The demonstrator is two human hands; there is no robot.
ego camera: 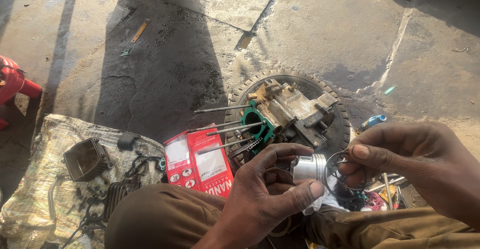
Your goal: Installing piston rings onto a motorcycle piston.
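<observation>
Both hands raised: left hand (265, 194) grips piston (309, 167), right hand (415, 159) pinches ring (336, 175).

- Hard, low sunlight, streaming in from the upper right.
- Long dark shadows striping the concrete floor (150, 69), left half dim.
- Bright glare on the piston (309, 167), pale stone washed out.
- Sharp centre, slight wide-angle stretch at the edges.

The piston (309, 167) is silvery; the ring (334, 175) dark. The gasket (260, 125) is green; the packet (199, 162) red and white
</observation>
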